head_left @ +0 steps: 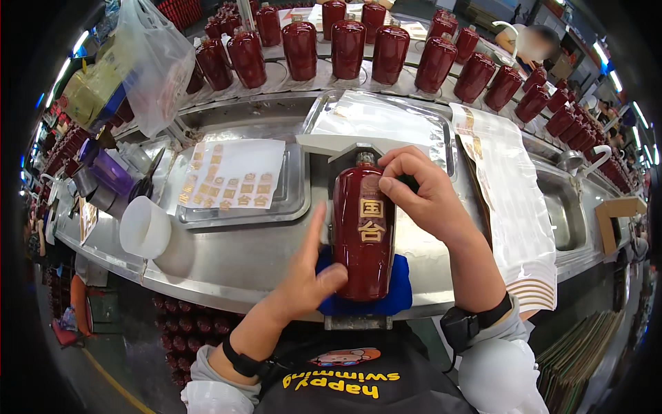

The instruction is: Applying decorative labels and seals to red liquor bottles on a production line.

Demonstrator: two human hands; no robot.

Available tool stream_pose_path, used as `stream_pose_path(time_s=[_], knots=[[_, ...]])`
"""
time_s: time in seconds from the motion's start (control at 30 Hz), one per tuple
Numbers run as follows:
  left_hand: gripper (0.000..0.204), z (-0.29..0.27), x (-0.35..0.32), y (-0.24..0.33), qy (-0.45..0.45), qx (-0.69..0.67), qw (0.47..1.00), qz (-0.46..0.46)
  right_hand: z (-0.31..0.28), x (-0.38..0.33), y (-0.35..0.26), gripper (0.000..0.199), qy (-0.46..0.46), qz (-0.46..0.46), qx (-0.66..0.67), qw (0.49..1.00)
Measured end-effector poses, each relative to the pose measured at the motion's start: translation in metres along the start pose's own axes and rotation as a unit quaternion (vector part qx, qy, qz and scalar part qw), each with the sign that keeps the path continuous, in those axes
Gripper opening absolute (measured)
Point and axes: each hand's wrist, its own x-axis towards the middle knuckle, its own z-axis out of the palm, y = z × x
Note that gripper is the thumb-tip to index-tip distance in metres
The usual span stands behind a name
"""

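A dark red glazed bottle (363, 259) lies on its side on a blue cloth pad (396, 297) at the front of the steel workbench (227, 259), neck pointing away from me. Two gold label squares sit on its upper face. My right hand (420, 193) rests over the bottle's shoulder, fingertips pressing near the top gold square. My left hand (310, 272) steadies the bottle's left side, thumb against it and index finger stretched upward along it.
A steel tray (293, 200) holds a sheet of gold stickers (231, 174). Rows of upright red bottles (348, 48) stand behind. A white cup (145, 228) is at left, a plastic bag (155, 65) above it, and backing sheets (514, 200) at right.
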Motion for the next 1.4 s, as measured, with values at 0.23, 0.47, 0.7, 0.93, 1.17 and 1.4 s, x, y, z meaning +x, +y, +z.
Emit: stream_pose_path(time_s=[0.23,0.47,0.7,0.93,1.17,1.4], knots=[[0.09,0.013,0.039,0.003,0.074,-0.155,0.983,-0.071,0.006,0.002,0.005,0.01,0.013,-0.012,0.016,1.0],[0.088,0.016,0.043,0.001,0.097,-0.178,0.978,-0.043,0.011,0.005,0.013,0.011,0.044,-0.045,0.014,0.998],[0.089,0.016,0.043,0.0,0.093,-0.182,0.978,-0.05,0.013,0.007,0.017,0.011,0.063,-0.07,0.005,0.996],[0.089,0.016,0.045,-0.001,0.09,-0.195,0.975,-0.054,0.008,0.007,0.017,0.011,0.018,-0.034,0.003,0.999],[0.09,0.014,0.045,-0.003,0.095,-0.166,0.98,-0.054,0.012,0.01,0.018,0.011,0.056,-0.059,0.013,0.997],[0.089,0.017,0.043,-0.005,0.103,-0.144,0.983,-0.048,0.015,0.008,0.019,0.012,0.063,-0.065,0.017,0.996]])
